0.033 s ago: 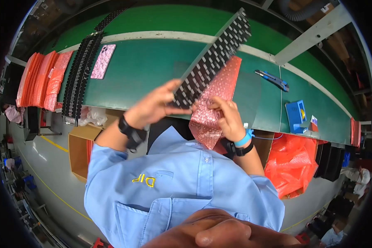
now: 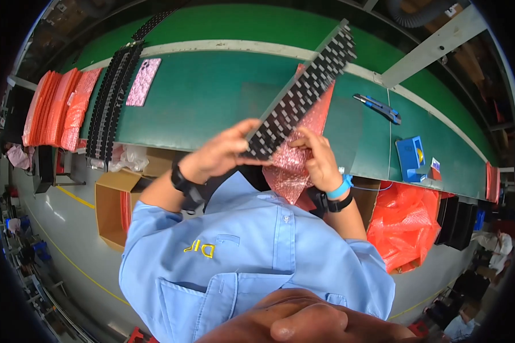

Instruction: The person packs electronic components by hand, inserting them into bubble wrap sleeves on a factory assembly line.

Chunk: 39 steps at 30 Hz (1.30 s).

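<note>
Left hand [image 2: 226, 150]: I grip the black panel [image 2: 300, 93] by one end;
Right hand [image 2: 321, 164]: clamped on the reddish bubble bag [image 2: 288, 176];

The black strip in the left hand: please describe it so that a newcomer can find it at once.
Over the green table, look at the middle. There the left hand grips the near end of a black strip slanting up rightward. Unlike the dark strips on the table's left, it is held up.

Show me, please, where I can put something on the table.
Widest: the table between phone and held strip. Smaller: between pink bag and cutter. Crowded: the left end, with red bags and black strips.
</note>
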Each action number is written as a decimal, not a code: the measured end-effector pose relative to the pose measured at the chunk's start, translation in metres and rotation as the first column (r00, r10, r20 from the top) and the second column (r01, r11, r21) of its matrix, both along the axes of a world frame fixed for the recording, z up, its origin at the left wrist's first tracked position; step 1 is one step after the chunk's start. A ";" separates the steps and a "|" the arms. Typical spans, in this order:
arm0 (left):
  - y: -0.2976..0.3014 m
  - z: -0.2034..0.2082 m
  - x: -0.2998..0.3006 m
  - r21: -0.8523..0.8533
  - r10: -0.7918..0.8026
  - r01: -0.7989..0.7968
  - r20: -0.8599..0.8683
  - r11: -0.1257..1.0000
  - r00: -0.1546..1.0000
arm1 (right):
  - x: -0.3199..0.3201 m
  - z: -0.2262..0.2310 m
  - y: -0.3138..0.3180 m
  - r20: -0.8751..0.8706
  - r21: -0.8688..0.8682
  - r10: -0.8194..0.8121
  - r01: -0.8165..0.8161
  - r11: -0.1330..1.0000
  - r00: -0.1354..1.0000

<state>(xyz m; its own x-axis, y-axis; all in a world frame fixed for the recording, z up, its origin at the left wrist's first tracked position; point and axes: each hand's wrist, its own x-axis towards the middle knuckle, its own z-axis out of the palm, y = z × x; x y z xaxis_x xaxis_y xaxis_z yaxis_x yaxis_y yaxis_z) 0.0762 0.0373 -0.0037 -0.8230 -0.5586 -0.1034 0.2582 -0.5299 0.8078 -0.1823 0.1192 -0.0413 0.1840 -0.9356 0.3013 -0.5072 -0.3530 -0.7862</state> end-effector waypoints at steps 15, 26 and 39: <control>0.027 -0.066 -0.016 -0.999 0.525 -0.040 -0.021 0.025 0.851 | -0.016 0.002 0.013 0.388 0.356 -0.197 0.051 0.933 0.900; 0.036 -0.077 -0.018 -0.995 0.607 -0.034 -0.085 -0.095 0.790 | -0.066 0.076 -0.036 -0.170 0.291 -0.243 0.284 0.914 0.955; 0.038 -0.085 -0.016 -0.981 0.664 -0.148 -0.029 0.124 0.747 | -0.052 0.018 -0.095 -0.809 -0.211 -0.177 0.005 0.978 0.560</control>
<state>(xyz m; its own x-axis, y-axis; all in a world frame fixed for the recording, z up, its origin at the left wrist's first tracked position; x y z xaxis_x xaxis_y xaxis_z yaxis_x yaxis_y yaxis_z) 0.0604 0.0753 -0.0891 -0.4657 -0.6918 0.5519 -0.2520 0.7015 0.6667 -0.2342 0.0240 -0.0230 0.3482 -0.9129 0.2132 -0.9371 -0.3448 0.0539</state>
